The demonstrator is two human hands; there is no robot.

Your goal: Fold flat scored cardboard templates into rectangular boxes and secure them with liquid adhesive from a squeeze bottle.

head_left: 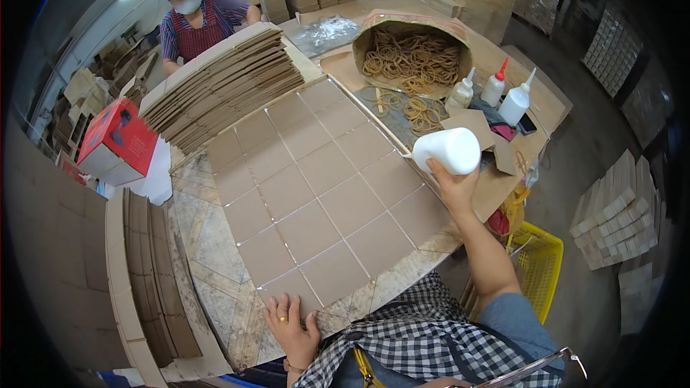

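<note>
A large brown cardboard sheet (336,181) lies on the table in front of me, crossed by a grid of lines with white, shiny streaks along several of them. My right hand (453,185) is closed around a white squeeze bottle (447,149). The bottle is tilted on its side, base toward the right, its tip by the sheet's right edge. My left hand (293,327) rests with fingers spread at the near left corner of the sheet, holding nothing; a ring and a bracelet show on it.
Stacked folded cardboard (223,86) stands at the far left, more cardboard (154,273) at the left. A sack (460,29) of rubber bands and three upright bottles (514,105) occupy the right back. A yellow basket (543,262) sits below the table. A masked co-worker (194,25) is across.
</note>
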